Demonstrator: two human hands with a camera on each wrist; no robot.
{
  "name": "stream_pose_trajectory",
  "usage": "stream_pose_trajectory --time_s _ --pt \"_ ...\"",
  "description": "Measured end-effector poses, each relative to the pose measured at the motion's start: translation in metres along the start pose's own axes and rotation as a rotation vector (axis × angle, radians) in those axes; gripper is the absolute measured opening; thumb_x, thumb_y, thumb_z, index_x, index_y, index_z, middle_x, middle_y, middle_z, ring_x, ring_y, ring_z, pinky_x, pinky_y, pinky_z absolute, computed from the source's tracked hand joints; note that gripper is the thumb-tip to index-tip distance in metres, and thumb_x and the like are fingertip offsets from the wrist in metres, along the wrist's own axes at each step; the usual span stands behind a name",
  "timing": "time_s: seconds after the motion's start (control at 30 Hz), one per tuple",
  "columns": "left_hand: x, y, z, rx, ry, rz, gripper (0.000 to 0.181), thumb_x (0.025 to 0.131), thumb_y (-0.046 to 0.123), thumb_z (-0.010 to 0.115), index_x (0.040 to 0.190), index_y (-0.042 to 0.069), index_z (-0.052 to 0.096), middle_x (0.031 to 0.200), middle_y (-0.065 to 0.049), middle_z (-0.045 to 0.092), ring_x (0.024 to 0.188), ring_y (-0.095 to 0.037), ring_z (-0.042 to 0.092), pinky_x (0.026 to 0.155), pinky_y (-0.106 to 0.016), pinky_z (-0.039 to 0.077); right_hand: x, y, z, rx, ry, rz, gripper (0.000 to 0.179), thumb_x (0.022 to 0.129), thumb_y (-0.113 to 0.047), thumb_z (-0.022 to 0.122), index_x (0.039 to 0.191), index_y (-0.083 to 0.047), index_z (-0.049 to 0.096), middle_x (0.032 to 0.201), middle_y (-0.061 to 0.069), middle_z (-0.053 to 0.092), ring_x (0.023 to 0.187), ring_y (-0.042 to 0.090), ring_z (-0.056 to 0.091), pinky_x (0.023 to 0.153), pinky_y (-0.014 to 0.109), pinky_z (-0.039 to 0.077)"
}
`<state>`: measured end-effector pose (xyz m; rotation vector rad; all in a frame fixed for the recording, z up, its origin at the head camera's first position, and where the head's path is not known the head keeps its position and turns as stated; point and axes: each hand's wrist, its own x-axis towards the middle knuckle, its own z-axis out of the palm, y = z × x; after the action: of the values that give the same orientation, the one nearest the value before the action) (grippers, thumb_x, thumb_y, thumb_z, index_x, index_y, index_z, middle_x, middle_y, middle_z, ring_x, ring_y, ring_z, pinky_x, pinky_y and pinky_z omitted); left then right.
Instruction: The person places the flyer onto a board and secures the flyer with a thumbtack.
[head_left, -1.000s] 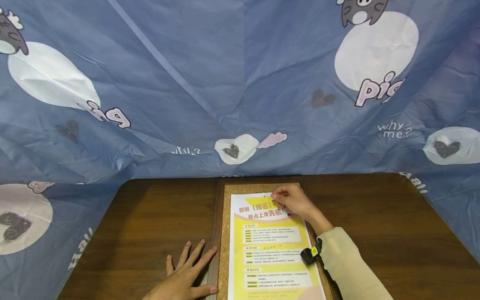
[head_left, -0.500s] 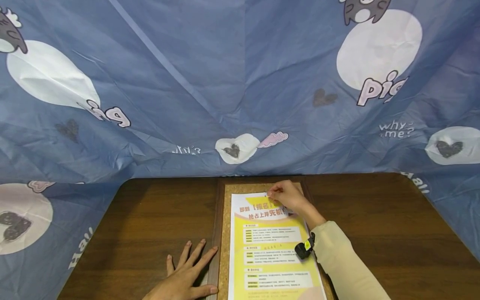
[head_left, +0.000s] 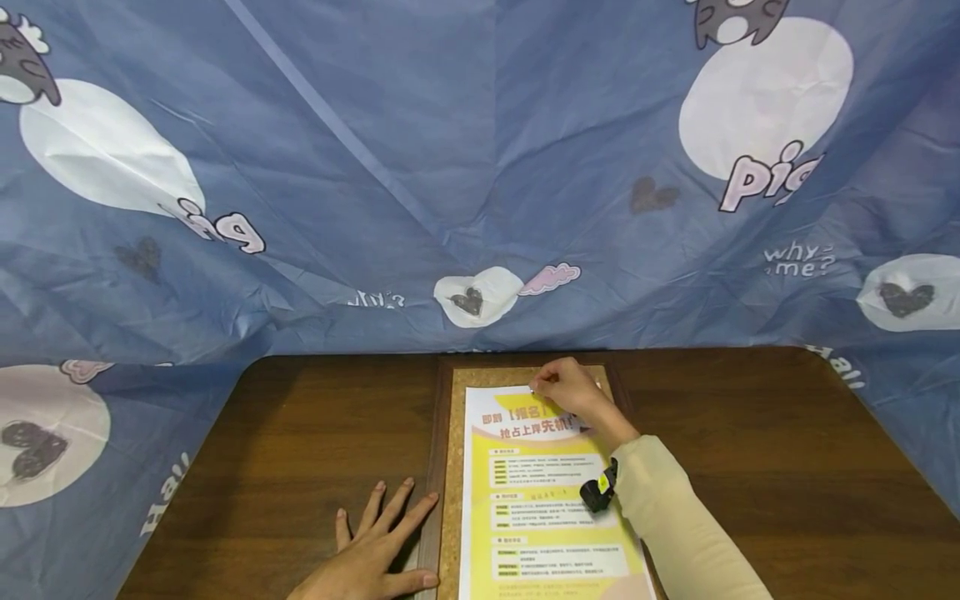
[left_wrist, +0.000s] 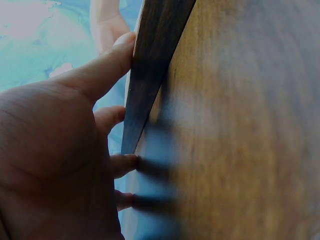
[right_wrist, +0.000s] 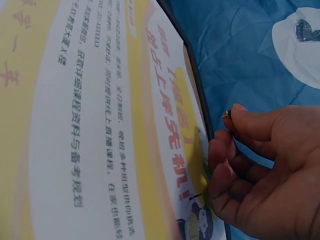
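A yellow and white printed poster (head_left: 555, 521) lies over a cork board (head_left: 454, 467) with a dark wooden frame (head_left: 432, 517). My right hand (head_left: 573, 387) is at the poster's top edge, near its middle. Between thumb and index finger it pinches a small pushpin (right_wrist: 226, 114) whose metal point shows; the fingers hide the rest. In the right wrist view the other fingers curl close over the poster. My left hand (head_left: 367, 546) lies with spread fingers against the frame's left side; in the left wrist view its thumb (left_wrist: 117, 57) touches the frame's edge.
The board lies on a brown wooden table (head_left: 322, 433), with table surface on both sides. Behind the table hangs a blue cloth (head_left: 360, 167) printed with cartoon pigs and hearts. A black wrist camera (head_left: 597, 493) sits over the poster.
My right hand has moved slightly left and up along the poster's top edge, still pinching the pushpin. The left hand has stayed in place against the frame.
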<state>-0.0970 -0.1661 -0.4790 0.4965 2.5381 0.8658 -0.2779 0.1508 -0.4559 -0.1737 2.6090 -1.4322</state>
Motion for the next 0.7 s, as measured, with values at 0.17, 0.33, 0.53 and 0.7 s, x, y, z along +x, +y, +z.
stream_pose_trajectory --time_s 0.17,0.33,0.53,0.7 --pt "0.0 0.0 -0.001 -0.028 -0.006 0.008 0.086 0.088 0.059 0.065 0.158 0.029 0.026 0.164 -0.018 0.006 0.142 -0.054 -0.01 0.085 -0.088 -0.011 0.004 0.004 0.004 -0.022 0.026 0.047 0.011 0.095 -0.008 0.066 0.096 0.001 0.074 0.091 0.009 0.067 0.078 0.019 0.057 0.071 0.029 0.047" --pt "0.0 0.001 -0.001 -0.035 -0.004 0.012 0.085 0.088 0.058 0.066 0.158 0.029 0.027 0.164 -0.018 0.007 0.143 -0.054 -0.01 0.085 -0.087 -0.012 0.006 0.009 0.008 -0.076 0.05 0.042 0.011 0.093 -0.01 0.069 0.094 -0.002 0.076 0.09 0.007 0.069 0.08 0.018 0.058 0.076 0.031 0.047" --pt "-0.001 0.001 -0.001 -0.013 0.002 0.008 0.085 0.088 0.057 0.066 0.158 0.027 0.027 0.164 -0.018 0.008 0.143 -0.054 -0.009 0.086 -0.087 -0.011 0.004 0.011 0.009 -0.141 0.061 -0.03 0.01 0.092 -0.009 0.07 0.09 -0.003 0.077 0.085 0.006 0.071 0.074 0.017 0.06 0.075 0.036 0.051" --pt "0.0 0.001 0.0 0.005 0.005 0.012 0.085 0.089 0.057 0.066 0.158 0.027 0.027 0.164 -0.018 0.008 0.143 -0.054 -0.008 0.086 -0.088 -0.01 0.003 0.01 0.01 -0.208 0.065 -0.036 0.01 0.093 -0.013 0.07 0.09 -0.007 0.078 0.083 0.003 0.071 0.071 0.016 0.061 0.075 0.04 0.052"
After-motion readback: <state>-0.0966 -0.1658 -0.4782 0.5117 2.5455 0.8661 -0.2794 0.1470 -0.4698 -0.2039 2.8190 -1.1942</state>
